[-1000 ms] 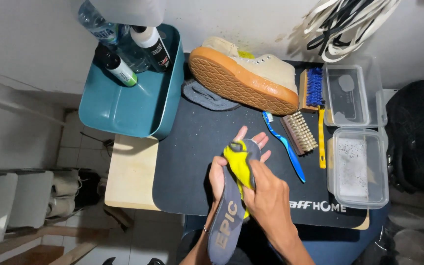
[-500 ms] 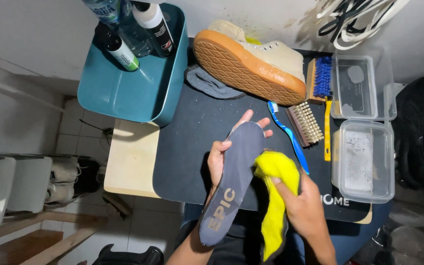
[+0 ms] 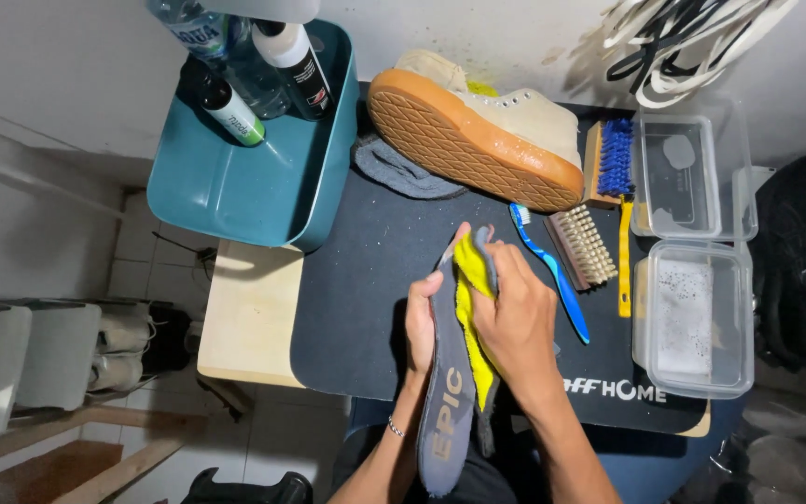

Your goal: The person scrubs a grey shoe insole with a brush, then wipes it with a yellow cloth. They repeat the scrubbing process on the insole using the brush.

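While your left hand (image 3: 419,322) grips the insole (image 3: 447,392) from beneath — long axis running away from you — your right hand (image 3: 518,322) presses the cloth (image 3: 474,280) onto its far end; beyond lie toothbrush (image 3: 552,271) and shoe (image 3: 478,140).

Wood table (image 3: 246,322) w/ black mat (image 3: 366,280), teal tub (image 3: 235,182) on it

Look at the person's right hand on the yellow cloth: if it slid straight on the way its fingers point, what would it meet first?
The right hand points up and left along the grey insole. Past the insole's tip lies bare black mat, then probably the crumpled grey cloth beneath the tan shoe; depth is unclear.
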